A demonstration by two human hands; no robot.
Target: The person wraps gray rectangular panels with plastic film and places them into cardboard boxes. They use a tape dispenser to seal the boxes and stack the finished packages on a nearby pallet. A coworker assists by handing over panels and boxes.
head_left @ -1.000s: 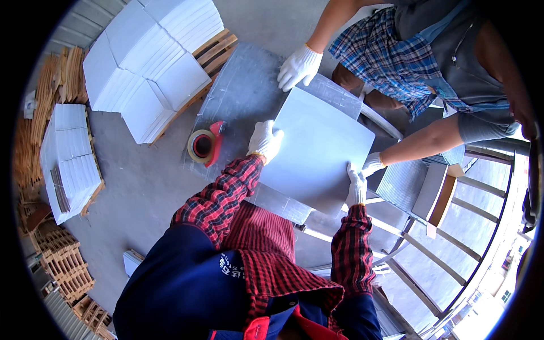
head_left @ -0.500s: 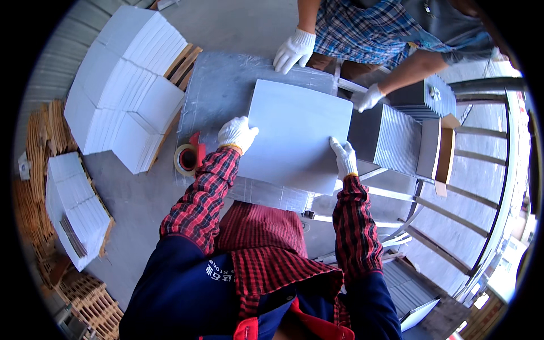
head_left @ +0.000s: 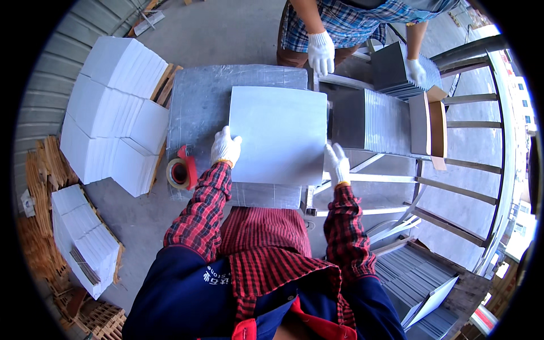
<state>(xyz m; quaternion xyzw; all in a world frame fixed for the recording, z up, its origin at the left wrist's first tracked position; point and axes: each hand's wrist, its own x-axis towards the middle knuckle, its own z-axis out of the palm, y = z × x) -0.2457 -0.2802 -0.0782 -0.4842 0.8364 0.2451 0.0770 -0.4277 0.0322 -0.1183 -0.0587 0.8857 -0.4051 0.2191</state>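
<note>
A flat, pale grey square panel (head_left: 277,136), like a tile, lies on the scratched grey tabletop (head_left: 198,93) in front of me. My left hand (head_left: 225,147), in a white knit glove, is closed at the panel's left edge with its thumb toward the top face. Beside the right edge is my right hand (head_left: 338,164), also gloved, fingers stretched and apart; whether it touches the panel I cannot tell. A red tape dispenser with a tan roll (head_left: 181,170) lies left of my left hand.
Across the table a co-worker's gloved hand (head_left: 321,54) hangs near the corner; the other (head_left: 416,72) touches dark tiles (head_left: 391,65). A tile row (head_left: 379,122) and open carton (head_left: 429,124) sit on a metal rack (head_left: 459,164). White box stacks (head_left: 107,113) stand left.
The panel now lies squarer to the table. My right hand's fingers have spread at its right edge. The co-worker's one hand left the tabletop; the other moved to the far tiles.
</note>
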